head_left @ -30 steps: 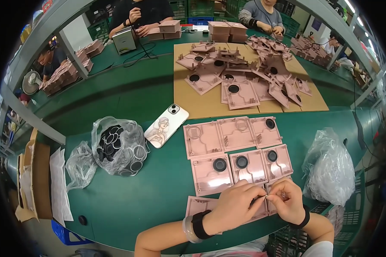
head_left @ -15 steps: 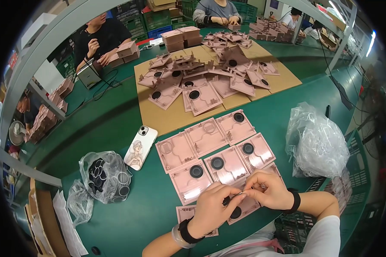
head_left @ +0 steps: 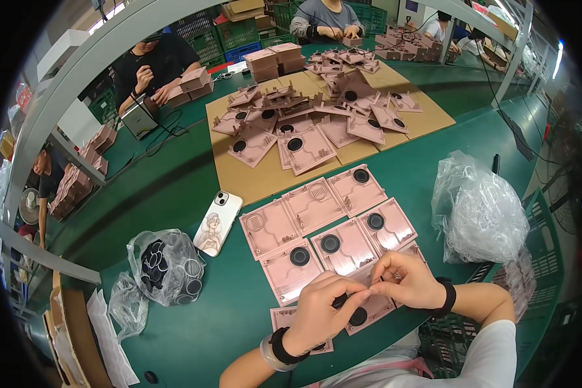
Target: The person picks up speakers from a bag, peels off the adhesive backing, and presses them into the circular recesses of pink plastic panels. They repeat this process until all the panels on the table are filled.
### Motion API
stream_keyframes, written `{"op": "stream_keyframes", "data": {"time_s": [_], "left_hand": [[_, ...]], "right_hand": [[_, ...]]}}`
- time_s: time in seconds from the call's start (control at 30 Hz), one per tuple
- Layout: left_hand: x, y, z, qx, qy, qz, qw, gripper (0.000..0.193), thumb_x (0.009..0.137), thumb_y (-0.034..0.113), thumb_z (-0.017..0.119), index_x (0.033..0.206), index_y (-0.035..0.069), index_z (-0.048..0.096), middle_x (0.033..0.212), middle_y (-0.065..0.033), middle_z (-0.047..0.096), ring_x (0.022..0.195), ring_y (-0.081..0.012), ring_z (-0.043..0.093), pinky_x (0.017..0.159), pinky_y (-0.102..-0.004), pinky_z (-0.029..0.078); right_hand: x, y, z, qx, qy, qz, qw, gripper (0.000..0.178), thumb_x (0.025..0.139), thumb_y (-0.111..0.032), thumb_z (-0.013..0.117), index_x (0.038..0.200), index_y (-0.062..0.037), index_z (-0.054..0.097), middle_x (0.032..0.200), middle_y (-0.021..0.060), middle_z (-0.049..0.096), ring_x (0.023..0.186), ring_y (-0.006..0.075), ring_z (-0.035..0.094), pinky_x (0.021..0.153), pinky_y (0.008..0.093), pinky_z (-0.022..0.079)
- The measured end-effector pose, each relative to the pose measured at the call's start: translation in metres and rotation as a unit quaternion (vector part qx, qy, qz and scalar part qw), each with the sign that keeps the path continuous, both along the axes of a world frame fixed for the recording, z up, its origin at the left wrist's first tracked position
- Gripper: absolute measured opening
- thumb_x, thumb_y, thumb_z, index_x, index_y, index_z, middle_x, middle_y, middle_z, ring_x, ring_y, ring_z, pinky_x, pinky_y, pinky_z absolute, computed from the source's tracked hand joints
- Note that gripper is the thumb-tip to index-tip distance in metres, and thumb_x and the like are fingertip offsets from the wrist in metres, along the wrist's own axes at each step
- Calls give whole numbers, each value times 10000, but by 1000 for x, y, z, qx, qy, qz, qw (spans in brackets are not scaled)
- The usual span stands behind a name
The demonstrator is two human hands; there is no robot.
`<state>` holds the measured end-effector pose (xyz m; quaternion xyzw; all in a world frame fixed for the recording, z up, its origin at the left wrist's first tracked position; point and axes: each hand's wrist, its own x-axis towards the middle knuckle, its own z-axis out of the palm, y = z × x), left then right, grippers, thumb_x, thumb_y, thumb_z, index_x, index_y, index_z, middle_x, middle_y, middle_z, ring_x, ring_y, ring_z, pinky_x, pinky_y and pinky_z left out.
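Note:
My left hand (head_left: pixel 322 309) pinches a small black round part (head_left: pixel 341 301), seen nearly edge-on and mostly covered by the fingers. Against its fingertips, my right hand (head_left: pixel 407 282) is closed in a pinch; what it holds is too small to make out. Both hands hover over rows of pink plastic panels (head_left: pixel 280 281). Black discs (head_left: pixel 330 244) sit in several of these panels, including one black disc (head_left: pixel 358 316) just below my fingers. Two panels in the far row show a bare round grille (head_left: pixel 255 222). My hands hide parts of the nearest panels.
A clear bag of black discs and rings (head_left: pixel 168 268) lies left, beside a phone (head_left: pixel 218 223). At right is a bag of clear stringy plastic (head_left: pixel 482 213). More pink panels (head_left: pixel 310 149) are heaped on cardboard (head_left: pixel 229 184). Co-workers sit across the green table (head_left: pixel 174 339).
My hands stay pinched together, with the right fingers shifting slightly. The whole view has moved a little. A co-worker at far left has leaned, with an arm now hanging down.

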<state>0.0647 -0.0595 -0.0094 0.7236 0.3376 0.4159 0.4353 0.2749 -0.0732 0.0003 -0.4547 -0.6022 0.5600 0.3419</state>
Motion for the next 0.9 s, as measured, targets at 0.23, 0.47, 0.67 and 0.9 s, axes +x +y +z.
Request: {"op": "stream_keyframes", "data": {"time_s": [0.23, 0.47, 0.67, 0.9], "left_hand": [[1, -4, 1, -41, -29, 74, 996, 94, 793, 84, 724, 834, 13, 679, 714, -74, 630, 652, -183, 565, 581, -289, 429], [9, -6, -2, -57, -81, 54, 994, 80, 832, 47, 692, 896, 1, 678, 857, -52, 660, 750, -117, 596, 680, -235, 456], [7, -9, 1, -244, -110, 26, 963, 102, 855, 50, 681, 941, 0, 661, 881, -7, 635, 755, -55, 554, 662, -194, 435], [6, -13, 2, -229, -120, 4, 966, 96, 859, 49, 681, 929, -7, 646, 868, 19, 607, 717, -17, 501, 627, -160, 394]], "right_hand": [[-4, -4, -2, -38, 58, 38, 997, 191, 838, -6, 687, 978, -15, 557, 857, 21, 622, 694, 36, 562, 599, 176, 438], [-7, -7, -2, -116, 166, -34, 979, 233, 837, -58, 709, 1015, -12, 567, 895, 33, 660, 720, 34, 593, 611, 162, 452], [0, 1, -1, -113, 177, -87, 974, 234, 835, -29, 699, 1013, -9, 549, 898, 41, 652, 746, 52, 604, 654, 180, 479], [-1, -1, 3, -117, 227, -79, 964, 268, 822, 15, 694, 1027, -23, 526, 860, 29, 630, 742, 67, 613, 675, 185, 491]]}}
